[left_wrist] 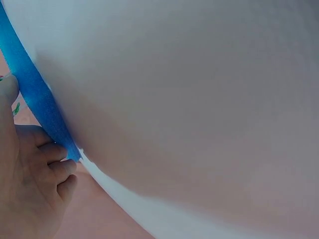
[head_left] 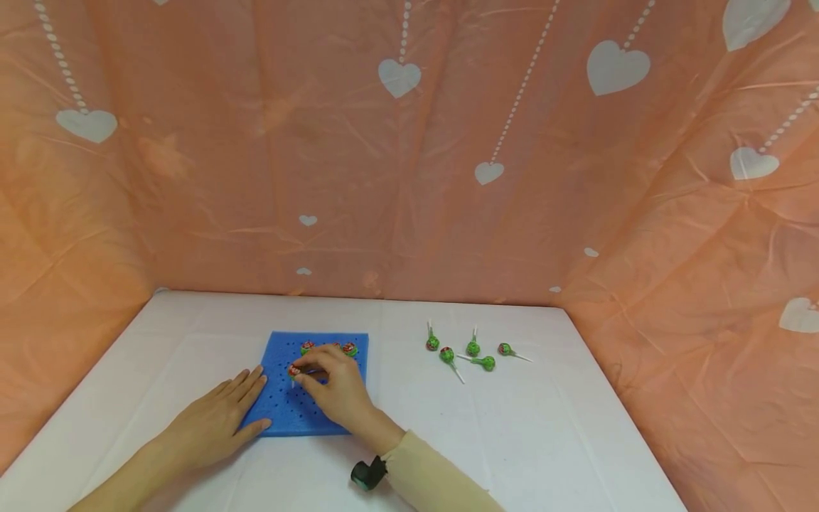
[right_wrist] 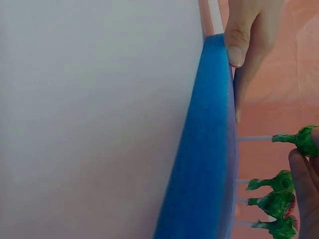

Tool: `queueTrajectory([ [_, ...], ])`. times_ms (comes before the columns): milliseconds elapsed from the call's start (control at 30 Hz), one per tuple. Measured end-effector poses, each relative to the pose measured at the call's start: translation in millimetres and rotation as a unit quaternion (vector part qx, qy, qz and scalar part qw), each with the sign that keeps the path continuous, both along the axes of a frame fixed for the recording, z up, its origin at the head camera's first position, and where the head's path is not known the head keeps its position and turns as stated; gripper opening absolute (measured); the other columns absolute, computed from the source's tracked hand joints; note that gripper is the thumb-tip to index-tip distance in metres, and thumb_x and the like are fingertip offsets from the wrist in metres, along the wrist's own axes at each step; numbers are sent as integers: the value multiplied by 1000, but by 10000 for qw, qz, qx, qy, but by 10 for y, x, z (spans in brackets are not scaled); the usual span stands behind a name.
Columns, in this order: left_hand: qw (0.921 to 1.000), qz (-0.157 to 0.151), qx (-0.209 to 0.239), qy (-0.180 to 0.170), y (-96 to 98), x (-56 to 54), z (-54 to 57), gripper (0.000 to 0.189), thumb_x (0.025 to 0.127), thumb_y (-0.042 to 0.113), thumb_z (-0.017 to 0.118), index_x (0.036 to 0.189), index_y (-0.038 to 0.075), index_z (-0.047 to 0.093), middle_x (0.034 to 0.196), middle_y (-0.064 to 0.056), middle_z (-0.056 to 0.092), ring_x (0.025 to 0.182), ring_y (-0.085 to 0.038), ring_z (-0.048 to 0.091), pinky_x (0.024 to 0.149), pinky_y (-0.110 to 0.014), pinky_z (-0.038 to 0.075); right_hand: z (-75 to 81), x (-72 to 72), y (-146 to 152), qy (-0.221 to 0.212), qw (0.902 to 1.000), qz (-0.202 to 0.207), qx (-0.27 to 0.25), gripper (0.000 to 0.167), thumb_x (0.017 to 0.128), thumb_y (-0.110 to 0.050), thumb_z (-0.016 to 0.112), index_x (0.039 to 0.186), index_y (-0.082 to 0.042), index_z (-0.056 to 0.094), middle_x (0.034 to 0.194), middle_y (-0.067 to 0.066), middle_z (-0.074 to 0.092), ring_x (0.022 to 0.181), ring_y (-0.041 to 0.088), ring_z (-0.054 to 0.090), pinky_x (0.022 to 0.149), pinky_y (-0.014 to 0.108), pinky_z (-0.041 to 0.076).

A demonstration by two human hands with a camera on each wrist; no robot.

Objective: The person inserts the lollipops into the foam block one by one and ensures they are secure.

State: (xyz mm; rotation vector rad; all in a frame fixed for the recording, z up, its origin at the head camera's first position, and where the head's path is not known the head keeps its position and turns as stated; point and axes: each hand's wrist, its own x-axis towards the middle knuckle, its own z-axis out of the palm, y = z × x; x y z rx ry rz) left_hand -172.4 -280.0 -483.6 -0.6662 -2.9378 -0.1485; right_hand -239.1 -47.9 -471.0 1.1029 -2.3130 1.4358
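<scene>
A blue foam board (head_left: pixel 288 412) dotted with small holes lies on the white table. My left hand (head_left: pixel 220 419) rests along its left edge with fingers straight, the thumb at the front left corner. Between thumb and fingertips my right hand (head_left: pixel 342 387) pinches a lollipop (head_left: pixel 294 370) in a green and red wrapper, stick down. In the right wrist view this lollipop (right_wrist: pixel 299 141) stands upright to the board, its stick's tip right at the top surface. Several other lollipops (right_wrist: pixel 274 204) are stuck upright in the board's far rows, partly hidden by my right hand in the head view.
Several loose lollipops (head_left: pixel 473 348) lie on the table (head_left: pixel 512 427) to the right of the board, sticks pointing various ways. An orange curtain (head_left: pixel 358 178) with white hearts encloses the back and sides. A dark wrist camera (head_left: pixel 367 473) sits at my right cuff.
</scene>
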Motion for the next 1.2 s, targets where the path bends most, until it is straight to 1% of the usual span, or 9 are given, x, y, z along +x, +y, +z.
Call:
queueTrajectory([
  [100, 10000, 6, 14, 10, 3, 1, -2, 76, 100, 49, 66, 143, -12, 54, 151, -32, 49, 140, -50, 48, 112, -62, 43, -2, 0, -7, -53, 10000, -16, 38, 18, 96, -3, 74, 114, -3, 74, 118, 8, 68, 108, 8, 68, 85, 9, 54],
  [200, 10000, 0, 42, 29, 7, 6, 0, 76, 100, 49, 66, 142, -12, 54, 151, -32, 49, 140, -50, 48, 111, -62, 43, 3, 3, -11, 42, 9999, -22, 118, 17, 95, -3, 74, 113, -3, 74, 117, 7, 68, 107, 8, 68, 84, 8, 54],
  [333, 10000, -4, 81, 30, 10, 11, -1, 75, 100, 49, 66, 143, -12, 55, 152, -31, 49, 140, -50, 48, 112, -62, 43, 8, 12, -12, 295, 9991, -41, 312, 17, 95, -3, 75, 112, -3, 74, 116, 7, 69, 104, 8, 70, 83, 7, 53],
  [533, 9999, 28, 92, -31, 3, 1, -6, 76, 101, 50, 64, 143, -12, 54, 152, -32, 48, 141, -50, 46, 113, -63, 42, 11, 26, -6, 512, 9970, -121, 562, 17, 96, -5, 75, 113, -3, 75, 117, 6, 68, 100, 9, 72, 83, 6, 52],
  [600, 9999, 64, 84, -76, 1, -1, -6, 76, 101, 50, 63, 144, -12, 53, 153, -31, 47, 142, -50, 45, 114, -62, 41, 5, 22, -7, 621, 9959, -167, 640, 17, 96, -6, 75, 113, -4, 75, 116, 5, 69, 99, 7, 71, 83, 6, 52],
  [733, 9999, 53, 94, -45, 1, -2, -11, 76, 101, 49, 64, 144, -13, 53, 153, -32, 47, 141, -50, 45, 114, -63, 41, -15, 13, -9, 754, 9940, -267, 749, 17, 96, -9, 75, 113, -5, 76, 114, 3, 70, 98, 4, 70, 83, 4, 51],
  [867, 9999, 41, 99, 14, 0, 1, -11, 75, 101, 48, 65, 143, -13, 54, 153, -32, 48, 141, -50, 46, 113, -63, 41, -25, 9, -11, 779, 9929, -349, 834, 17, 96, -10, 75, 113, -6, 76, 113, 2, 70, 99, 3, 69, 82, 3, 50],
  [1000, 10000, 51, 78, 30, 3, 4, -15, 75, 100, 48, 65, 143, -12, 54, 152, -32, 48, 141, -50, 46, 113, -62, 42, -23, 7, -13, 789, 9930, -346, 809, 17, 96, -10, 76, 112, -6, 77, 113, 2, 71, 99, 4, 69, 82, 4, 50],
  [1200, 10000, 59, 58, 30, 11, 5, -25, 76, 99, 49, 66, 142, -12, 55, 150, -32, 50, 139, -51, 48, 111, -62, 43, -29, 8, -9, 798, 9923, -369, 870, 16, 96, -11, 76, 112, -7, 77, 113, 2, 71, 99, 3, 69, 83, 3, 50],
])
